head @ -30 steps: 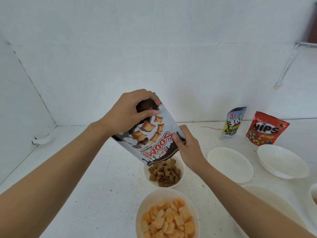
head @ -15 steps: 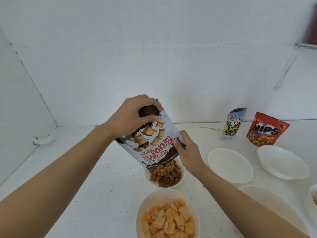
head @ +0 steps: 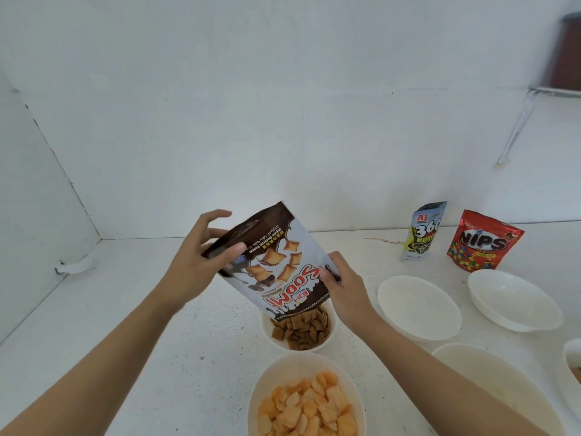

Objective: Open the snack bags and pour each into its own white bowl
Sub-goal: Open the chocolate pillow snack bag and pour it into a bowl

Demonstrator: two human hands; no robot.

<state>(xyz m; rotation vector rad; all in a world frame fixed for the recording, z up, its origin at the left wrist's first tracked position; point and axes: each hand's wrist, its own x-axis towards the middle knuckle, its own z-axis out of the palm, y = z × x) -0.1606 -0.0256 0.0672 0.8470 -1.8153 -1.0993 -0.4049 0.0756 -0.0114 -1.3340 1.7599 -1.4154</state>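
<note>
I am tipping the brown-and-white snack bag (head: pixel 276 265) upside down over the small white bowl of brown pillow snacks (head: pixel 298 332), keeping its mouth right above. My left hand (head: pixel 201 259) is loosely pinching the bag's bottom with some fingers spread, and my right hand (head: pixel 342 287) is gripping its side.

My arms were bare from hand to elbow, with no sleeves in sight. My left hand (head: pixel 195 265) and right hand (head: pixel 345 287) wore no rings, gloves or watch.

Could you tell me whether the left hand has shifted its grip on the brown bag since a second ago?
Yes. The left hand has slid from the brown bag's raised end to its left edge, fingers now loosened.
</note>
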